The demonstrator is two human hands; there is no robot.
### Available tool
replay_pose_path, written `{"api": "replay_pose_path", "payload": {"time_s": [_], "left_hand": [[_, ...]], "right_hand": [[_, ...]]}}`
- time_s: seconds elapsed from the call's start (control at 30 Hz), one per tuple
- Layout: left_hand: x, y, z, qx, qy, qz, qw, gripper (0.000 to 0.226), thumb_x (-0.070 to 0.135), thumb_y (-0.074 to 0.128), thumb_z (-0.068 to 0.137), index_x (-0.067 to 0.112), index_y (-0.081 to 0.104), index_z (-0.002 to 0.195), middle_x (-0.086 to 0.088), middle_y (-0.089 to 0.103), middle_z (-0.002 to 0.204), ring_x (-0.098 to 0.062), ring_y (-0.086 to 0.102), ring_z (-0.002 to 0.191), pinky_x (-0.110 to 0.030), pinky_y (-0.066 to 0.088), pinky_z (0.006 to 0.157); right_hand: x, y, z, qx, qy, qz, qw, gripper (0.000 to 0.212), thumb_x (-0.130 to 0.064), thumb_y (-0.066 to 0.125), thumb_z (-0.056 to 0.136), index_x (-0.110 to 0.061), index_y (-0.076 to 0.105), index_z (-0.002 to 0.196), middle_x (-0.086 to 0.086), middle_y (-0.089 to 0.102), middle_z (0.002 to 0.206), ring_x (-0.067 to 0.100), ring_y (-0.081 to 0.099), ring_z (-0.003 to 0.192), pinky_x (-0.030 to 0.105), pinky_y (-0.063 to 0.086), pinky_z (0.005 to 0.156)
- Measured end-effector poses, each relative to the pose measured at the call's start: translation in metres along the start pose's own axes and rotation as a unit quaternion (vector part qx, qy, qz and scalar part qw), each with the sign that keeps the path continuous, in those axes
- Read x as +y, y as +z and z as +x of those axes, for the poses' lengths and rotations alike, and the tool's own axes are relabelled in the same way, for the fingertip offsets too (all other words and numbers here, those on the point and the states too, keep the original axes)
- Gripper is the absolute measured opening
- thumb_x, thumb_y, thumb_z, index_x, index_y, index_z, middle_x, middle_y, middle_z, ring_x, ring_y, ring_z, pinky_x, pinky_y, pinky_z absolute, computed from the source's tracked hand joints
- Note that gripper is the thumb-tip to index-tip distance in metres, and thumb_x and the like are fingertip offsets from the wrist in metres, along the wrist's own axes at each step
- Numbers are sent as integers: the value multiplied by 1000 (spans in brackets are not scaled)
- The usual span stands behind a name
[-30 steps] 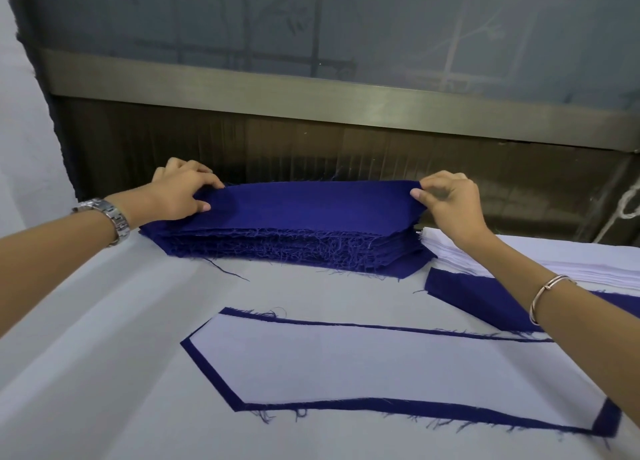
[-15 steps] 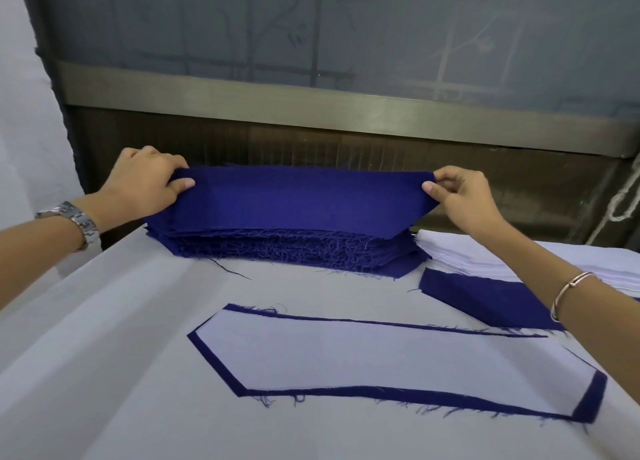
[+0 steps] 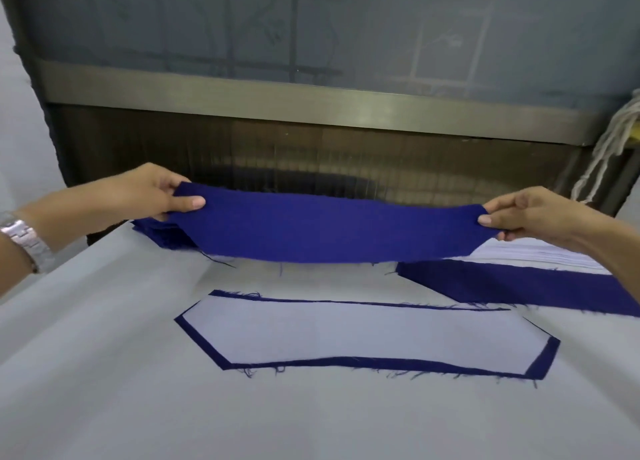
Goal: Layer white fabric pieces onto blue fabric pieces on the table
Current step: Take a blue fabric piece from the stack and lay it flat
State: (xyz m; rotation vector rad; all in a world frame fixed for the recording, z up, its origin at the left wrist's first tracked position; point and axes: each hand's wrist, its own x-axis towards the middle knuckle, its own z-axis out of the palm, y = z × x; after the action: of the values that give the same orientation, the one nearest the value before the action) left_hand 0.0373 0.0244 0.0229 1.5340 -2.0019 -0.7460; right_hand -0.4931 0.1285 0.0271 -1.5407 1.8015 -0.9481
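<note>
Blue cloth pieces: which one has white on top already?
The near blue piece, lying flat: a white piece covers all but its edges. The held piece and the right piece are bare.

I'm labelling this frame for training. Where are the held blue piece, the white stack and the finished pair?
held blue piece [image 3: 332,231]: head view, middle of its face.
white stack [image 3: 533,255]: head view, its layered near edge.
finished pair [image 3: 363,331]: head view, centre of its white top piece.
</note>
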Motion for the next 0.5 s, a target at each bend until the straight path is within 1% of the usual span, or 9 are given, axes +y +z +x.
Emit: {"api": "replay_pose_path", "payload": {"time_s": [0.07, 0.1, 0.17, 0.2, 0.27, 0.3, 0.33, 0.43, 0.5], "left_hand": [[0, 13, -9, -43, -39, -25, 998, 24, 28, 66, 87, 14, 70, 107, -7, 76, 96, -22, 70, 92, -36, 57, 82], [1, 19, -14, -65, -55, -29, 996, 28, 32, 68, 84, 12, 72, 104, -8, 76, 95, -20, 69, 85, -33, 56, 79], [3, 27, -24, -105, -78, -31, 991, 36, 37, 70, 76, 11, 75, 101, -16, 74, 93, -14, 57, 63, -22, 48, 60], [4, 31, -28, -123, -86, -28, 988, 40, 38, 70, 73, 11, 75, 102, -18, 72, 89, -10, 50, 55, -19, 42, 53], [3, 38, -33, -156, -97, -27, 983, 44, 41, 70, 69, 11, 76, 102, -12, 69, 80, -7, 43, 46, -16, 35, 45], [1, 41, -36, -172, -100, -34, 979, 45, 42, 70, 69, 11, 76, 101, -10, 70, 79, -7, 41, 44, -15, 33, 42], [-1, 44, -38, -185, -101, -43, 977, 45, 42, 70, 69, 11, 77, 100, -12, 70, 80, -7, 40, 44, -15, 31, 41], [-8, 53, -42, -212, -103, -50, 971, 44, 45, 71, 70, 14, 79, 100, -24, 68, 91, -8, 37, 44, -15, 27, 41], [-15, 57, -44, -227, -108, -45, 967, 65, 57, 77, 60, 9, 77, 104, -19, 64, 82, -7, 36, 42, -15, 27, 40]], "right_hand": [[13, -10, -11, -40, 35, -17, 998, 20, -16, 76, 72, -5, 77, 89, 13, 75, 87, 14, 66, 61, 20, 57, 55], [20, -14, -16, -61, 52, -25, 996, 18, -16, 76, 72, -6, 78, 86, 14, 75, 89, 15, 66, 62, 21, 57, 56], [33, -22, -24, -98, 80, -40, 991, 19, -18, 78, 73, -3, 77, 85, 19, 73, 89, 16, 64, 61, 21, 55, 54], [40, -24, -28, -114, 92, -47, 988, 22, -19, 78, 74, 0, 76, 86, 22, 71, 88, 17, 62, 60, 21, 53, 53], [53, -27, -34, -144, 110, -50, 982, 27, -22, 81, 74, 2, 74, 85, 24, 67, 80, 15, 57, 55, 20, 49, 50], [59, -28, -38, -157, 118, -46, 980, 29, -24, 83, 70, 1, 74, 82, 20, 66, 72, 14, 56, 52, 19, 48, 48], [64, -28, -41, -168, 124, -42, 977, 29, -26, 86, 68, -2, 74, 77, 17, 64, 67, 13, 55, 50, 19, 47, 47], [78, -24, -47, -198, 117, -47, 972, 35, -35, 91, 68, -8, 69, 69, 18, 58, 62, 13, 50, 47, 18, 41, 44], [86, -21, -50, -213, 110, -52, 969, 45, -39, 90, 69, -1, 67, 76, 20, 57, 64, 13, 50, 48, 18, 40, 44]]}}
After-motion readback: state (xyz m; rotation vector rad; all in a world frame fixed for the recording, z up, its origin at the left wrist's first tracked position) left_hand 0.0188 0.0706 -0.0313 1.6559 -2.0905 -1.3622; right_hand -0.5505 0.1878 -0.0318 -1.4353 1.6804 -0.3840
